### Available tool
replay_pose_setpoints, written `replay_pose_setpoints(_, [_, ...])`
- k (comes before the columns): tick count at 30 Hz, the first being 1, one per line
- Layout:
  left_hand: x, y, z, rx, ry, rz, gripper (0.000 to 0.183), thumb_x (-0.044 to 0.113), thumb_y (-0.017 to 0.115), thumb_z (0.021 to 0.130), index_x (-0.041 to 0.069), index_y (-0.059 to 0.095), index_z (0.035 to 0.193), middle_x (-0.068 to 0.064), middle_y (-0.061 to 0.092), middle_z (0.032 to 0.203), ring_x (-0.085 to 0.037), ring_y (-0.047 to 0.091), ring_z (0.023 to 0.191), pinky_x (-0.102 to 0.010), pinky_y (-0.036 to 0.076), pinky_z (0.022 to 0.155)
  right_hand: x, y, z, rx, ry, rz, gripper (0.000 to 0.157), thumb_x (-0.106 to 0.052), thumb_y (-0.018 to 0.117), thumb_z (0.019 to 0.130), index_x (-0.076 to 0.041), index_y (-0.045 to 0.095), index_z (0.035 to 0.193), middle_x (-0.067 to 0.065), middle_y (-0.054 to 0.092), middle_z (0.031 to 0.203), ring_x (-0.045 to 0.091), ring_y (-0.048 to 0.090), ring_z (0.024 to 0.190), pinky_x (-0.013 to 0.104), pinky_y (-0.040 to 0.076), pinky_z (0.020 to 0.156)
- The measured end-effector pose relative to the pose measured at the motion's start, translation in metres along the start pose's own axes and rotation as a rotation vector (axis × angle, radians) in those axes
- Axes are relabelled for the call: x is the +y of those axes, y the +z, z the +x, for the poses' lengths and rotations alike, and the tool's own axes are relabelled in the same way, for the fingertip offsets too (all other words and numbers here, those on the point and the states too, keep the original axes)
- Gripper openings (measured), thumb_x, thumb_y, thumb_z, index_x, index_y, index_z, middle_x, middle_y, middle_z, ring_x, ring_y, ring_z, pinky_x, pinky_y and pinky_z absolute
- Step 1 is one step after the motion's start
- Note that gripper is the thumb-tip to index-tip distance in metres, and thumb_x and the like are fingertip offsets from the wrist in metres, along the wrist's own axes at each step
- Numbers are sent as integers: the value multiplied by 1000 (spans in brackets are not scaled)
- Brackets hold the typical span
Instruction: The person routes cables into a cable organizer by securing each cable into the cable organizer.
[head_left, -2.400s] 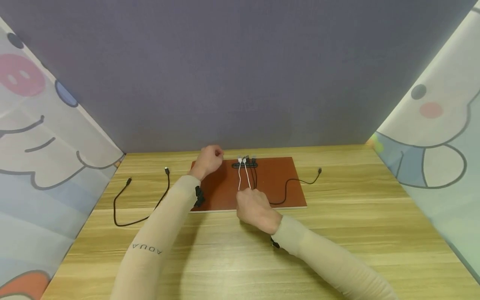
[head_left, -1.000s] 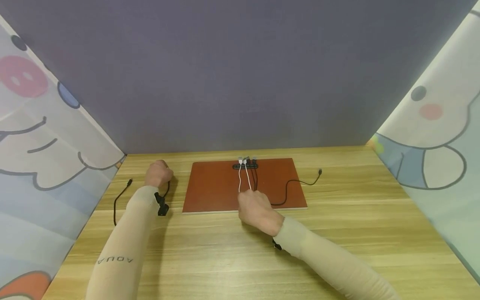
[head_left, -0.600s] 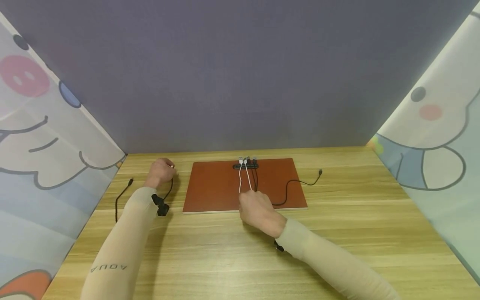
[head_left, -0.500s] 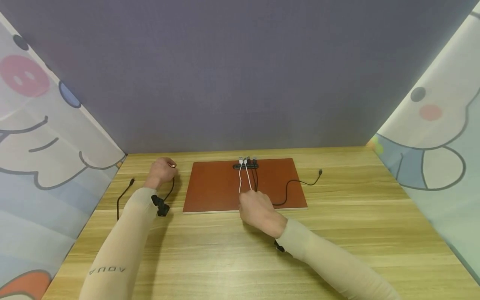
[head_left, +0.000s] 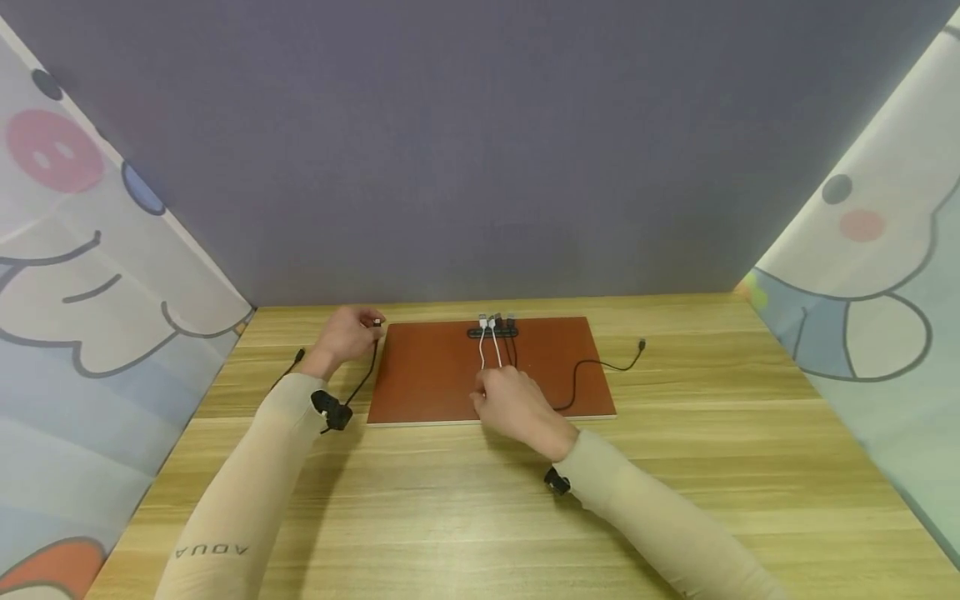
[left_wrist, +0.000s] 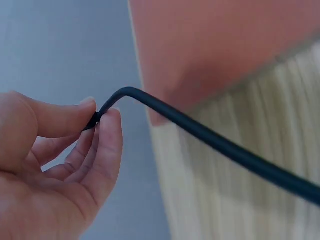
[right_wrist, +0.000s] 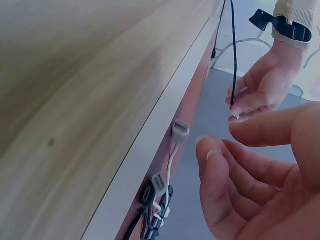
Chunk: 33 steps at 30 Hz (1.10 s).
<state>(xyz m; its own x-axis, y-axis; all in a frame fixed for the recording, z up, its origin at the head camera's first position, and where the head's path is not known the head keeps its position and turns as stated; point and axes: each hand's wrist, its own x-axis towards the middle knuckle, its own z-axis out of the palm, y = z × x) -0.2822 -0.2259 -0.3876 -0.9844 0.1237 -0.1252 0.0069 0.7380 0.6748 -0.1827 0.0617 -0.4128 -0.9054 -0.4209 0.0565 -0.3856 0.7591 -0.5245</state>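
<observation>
My left hand [head_left: 347, 335] pinches a black cable [left_wrist: 200, 132] close to its plug [head_left: 377, 323], raised beside the board's left edge. The cable bends out from between thumb and fingers in the left wrist view. My right hand [head_left: 517, 406] is over the lower middle of the reddish-brown board [head_left: 427, 375]. In the right wrist view its thumb and fingers are apart, with nothing between them, beside a white connector [right_wrist: 181, 129]. A black cable holder [head_left: 491, 332] near the board's far edge carries two white cables [head_left: 496, 346] and black ones, with plugs pointing away.
A black cable [head_left: 576, 379] runs off the board onto the wooden table [head_left: 465, 517] at right. Another black plug [head_left: 299, 356] lies left of my left hand. A grey panel [head_left: 487, 167] stands behind, with printed cloth at both sides.
My left hand went from above the board to the left, took the black cable, and carries it back rightward. The loose left plug has shifted right. My right hand's fingers have loosened.
</observation>
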Motion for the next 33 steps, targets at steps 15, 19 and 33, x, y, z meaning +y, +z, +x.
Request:
replay_pose_setpoints(15, [63,17,-5,-4,194,-69,25,12,64,101,6,67,125,-13,63,108,-28,68,86,-38,52,68,-19,4,24,68,-65,178,22,-20,66,99,-4,72,112,2,72,98,13,66,84,31,54,76])
replay_pose_setpoints(19, [78,23,-5,-12,243,-85,24,11,64,101,5,67,124,-14,65,108,-28,68,88,-39,54,72,-23,4,30,60,-41,277,30,-23,65,101,0,70,119,5,73,104,17,69,92,34,55,81])
replay_pose_setpoints(33, [106,38,4,7,297,-204,23,18,60,104,8,67,123,-12,68,110,-29,70,87,-44,56,80,-16,8,54,50,203,1016,21,-13,65,100,8,64,104,18,74,92,31,74,85,36,60,72])
